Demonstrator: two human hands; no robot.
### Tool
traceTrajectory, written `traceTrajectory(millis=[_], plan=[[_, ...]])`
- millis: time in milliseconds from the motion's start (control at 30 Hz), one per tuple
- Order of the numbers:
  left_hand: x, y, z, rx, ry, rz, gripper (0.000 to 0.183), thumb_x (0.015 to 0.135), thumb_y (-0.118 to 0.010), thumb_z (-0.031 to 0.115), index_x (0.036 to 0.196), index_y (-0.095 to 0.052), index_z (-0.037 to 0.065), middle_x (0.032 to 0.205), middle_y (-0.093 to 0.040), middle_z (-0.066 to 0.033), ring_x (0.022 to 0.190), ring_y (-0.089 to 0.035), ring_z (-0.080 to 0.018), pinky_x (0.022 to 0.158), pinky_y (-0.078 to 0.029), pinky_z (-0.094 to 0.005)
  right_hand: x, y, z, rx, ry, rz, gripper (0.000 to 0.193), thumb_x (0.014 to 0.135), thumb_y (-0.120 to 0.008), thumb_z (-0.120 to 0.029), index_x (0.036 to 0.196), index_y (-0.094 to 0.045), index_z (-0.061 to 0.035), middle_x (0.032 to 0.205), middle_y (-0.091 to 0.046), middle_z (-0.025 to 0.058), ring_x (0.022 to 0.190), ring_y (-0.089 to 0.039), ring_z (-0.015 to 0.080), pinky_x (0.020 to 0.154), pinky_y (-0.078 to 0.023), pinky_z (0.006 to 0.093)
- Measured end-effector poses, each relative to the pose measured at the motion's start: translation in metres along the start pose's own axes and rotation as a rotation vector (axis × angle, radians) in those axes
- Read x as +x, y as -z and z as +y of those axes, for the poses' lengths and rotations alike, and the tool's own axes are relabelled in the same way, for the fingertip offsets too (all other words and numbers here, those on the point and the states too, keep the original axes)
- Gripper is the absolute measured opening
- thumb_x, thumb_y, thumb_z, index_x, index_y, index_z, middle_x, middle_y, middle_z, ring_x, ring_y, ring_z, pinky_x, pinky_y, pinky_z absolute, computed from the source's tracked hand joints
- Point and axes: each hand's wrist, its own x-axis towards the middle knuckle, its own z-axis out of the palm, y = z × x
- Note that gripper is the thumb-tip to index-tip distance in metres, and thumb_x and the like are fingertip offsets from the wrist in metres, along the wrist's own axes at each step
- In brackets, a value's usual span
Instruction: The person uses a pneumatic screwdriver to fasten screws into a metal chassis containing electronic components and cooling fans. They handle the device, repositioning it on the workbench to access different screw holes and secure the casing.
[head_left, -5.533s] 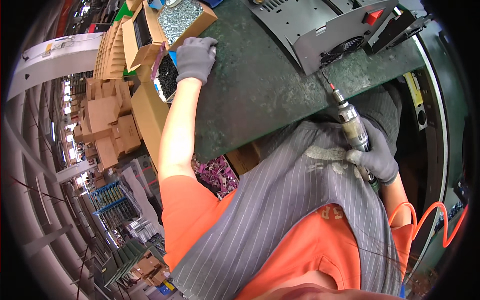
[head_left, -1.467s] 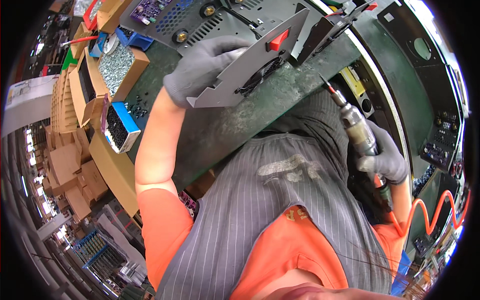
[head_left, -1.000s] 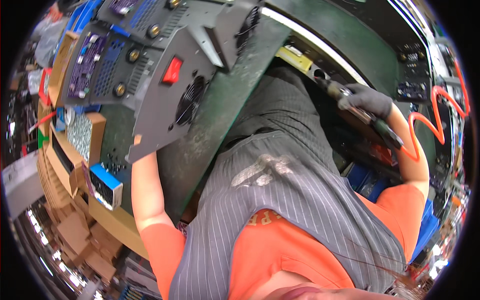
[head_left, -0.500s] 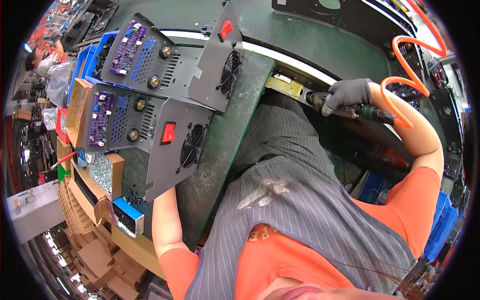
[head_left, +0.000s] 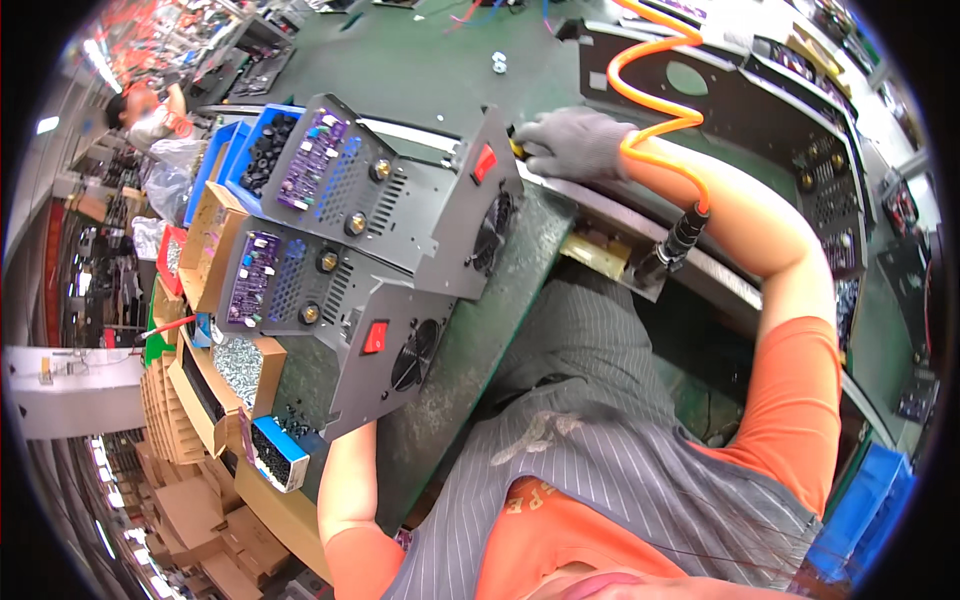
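Head view, looking down past a striped grey apron (head_left: pixel 600 470): the right hand (head_left: pixel 572 145), in a grey knit glove, lies curled at the far edge of the green tabletop (head_left: pixel 400 75), just beside the upper corner of the nearer-to-it metal chassis (head_left: pixel 400 195). Its fingers seem closed around a small dark-and-yellow tool tip, though the grip itself is mostly hidden. An orange coiled air hose (head_left: pixel 655 85) loops over that wrist down to a black fitting (head_left: pixel 680 235) — probably why the arm is held high and reaching forward.

The left hand is out of sight: the forearm (head_left: pixel 345 480) runs up behind a second chassis (head_left: pixel 335 325), so I cannot tell whether it grips or merely props it.

Both chassis are grey sheet-metal boxes standing tilted on the tabletop, one above the other and touching — each with a red rocker switch, a round fan grille, vent slots, brass-coloured terminals and a purple circuit board. Cardboard boxes of screws (head_left: pixel 238 365) and blue bins (head_left: pixel 255 160) sit along the left edge.
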Motion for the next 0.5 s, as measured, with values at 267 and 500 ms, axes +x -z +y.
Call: traceTrajectory(millis=[267,500], plan=[[-0.012,-0.019,-0.047,-0.252,0.101,0.028,0.015,0.094,-0.048,0.013,0.104,-0.056,0.005,0.097,-0.059,-0.0066,0.094,-0.058,-0.0193,0.085,-0.048,-0.0331,0.134,-0.009,0.04,-0.281,-0.209,0.166,0.064,0.083,-0.051,-0.017,0.145,-0.036,-0.0101,0.152,-0.025,0.0203,0.138,-0.03,0.0355,0.112,-0.03,0.0408],[-0.004,-0.029,-0.044,-0.552,0.112,0.011,0.01,0.094,-0.047,0.011,0.098,-0.055,0.006,0.093,-0.059,-0.0069,0.09,-0.059,-0.0185,0.084,-0.049,-0.0323,0.14,-0.021,0.061,-0.175,-0.197,0.218,0.052,0.084,-0.045,-0.019,0.135,-0.05,-0.011,0.146,-0.036,0.0144,0.133,-0.036,0.0341,0.109,-0.033,0.0401]])
